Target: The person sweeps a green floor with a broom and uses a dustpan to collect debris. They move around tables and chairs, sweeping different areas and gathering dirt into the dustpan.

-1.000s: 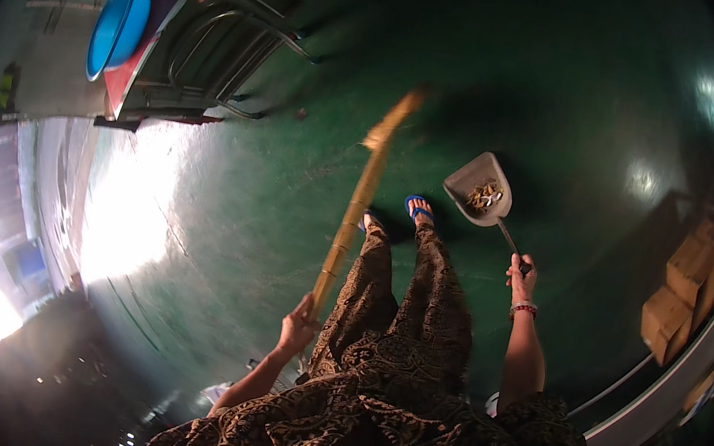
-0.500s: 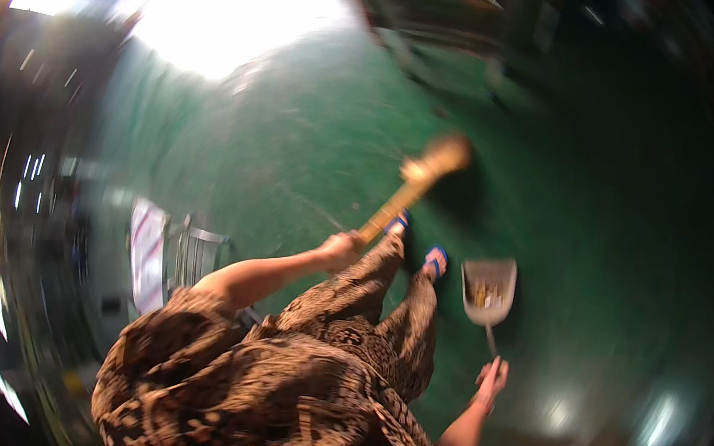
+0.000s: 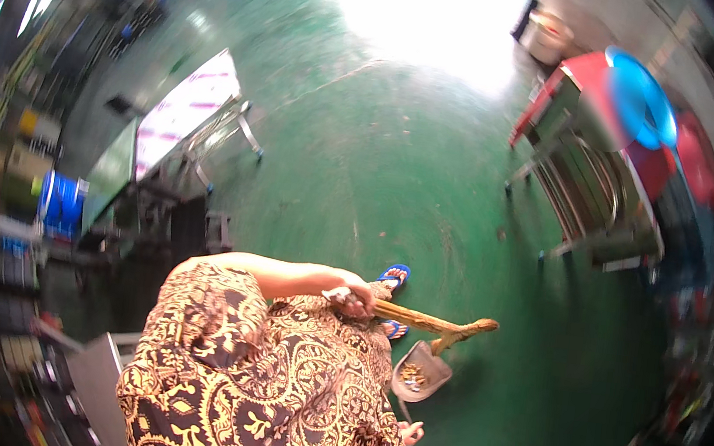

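The left hand (image 3: 354, 298) is closed around a yellow broom (image 3: 416, 319) pointing right. The right hand (image 3: 411, 433), partly hidden by patterned clothing (image 3: 259, 388), has fingers curled on the handle of a grey dustpan (image 3: 438, 373). Debris (image 3: 412, 376) lies toward the pan's handle-side edge; the broom head overlaps the opposite edge in view, contact unclear. Holding the pan level should prevent spills. Beyond are blue sandals (image 3: 395, 274), green floor (image 3: 362, 179) and a blue basin (image 3: 657, 123) along a red-topped table's (image 3: 587, 70) edge. No lettering is legible.
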### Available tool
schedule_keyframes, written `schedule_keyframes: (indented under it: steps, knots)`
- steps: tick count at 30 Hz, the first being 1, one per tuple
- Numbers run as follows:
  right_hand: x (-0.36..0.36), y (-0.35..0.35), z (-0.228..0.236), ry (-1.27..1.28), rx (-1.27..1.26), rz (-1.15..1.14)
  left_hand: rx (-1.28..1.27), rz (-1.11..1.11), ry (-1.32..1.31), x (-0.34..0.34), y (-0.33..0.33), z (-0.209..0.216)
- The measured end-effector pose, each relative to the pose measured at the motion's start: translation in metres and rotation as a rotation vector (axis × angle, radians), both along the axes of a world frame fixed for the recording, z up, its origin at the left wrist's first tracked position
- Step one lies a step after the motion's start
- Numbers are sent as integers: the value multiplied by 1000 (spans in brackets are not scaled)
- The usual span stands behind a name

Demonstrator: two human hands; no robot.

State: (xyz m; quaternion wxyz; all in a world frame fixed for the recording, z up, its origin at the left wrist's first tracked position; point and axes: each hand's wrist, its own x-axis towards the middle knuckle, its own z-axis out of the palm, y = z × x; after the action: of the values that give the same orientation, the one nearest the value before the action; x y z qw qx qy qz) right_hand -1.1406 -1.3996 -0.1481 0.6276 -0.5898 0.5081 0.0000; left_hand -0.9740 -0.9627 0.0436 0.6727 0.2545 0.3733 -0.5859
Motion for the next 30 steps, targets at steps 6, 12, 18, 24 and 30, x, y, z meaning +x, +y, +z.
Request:
schedule_keyframes:
  steps: [6, 12, 18, 24, 30]
  knots:
    - [86, 83, 58, -42, 30, 150, 435, 460, -205, -100, 107, 72]
    - [200, 190, 76, -49, 11, 199, 657, 949, -216, -101, 186, 73]
    - [284, 276, 120, -141, -88, 95, 582, 1444, -354, -107, 319, 41]
    - [377, 404, 128, -229, -32, -192, 375, 1842, -500, -97, 454, 5]
    - [484, 510, 119, -220, -25, -62, 446, 1128, -305, 157, 482, -60]
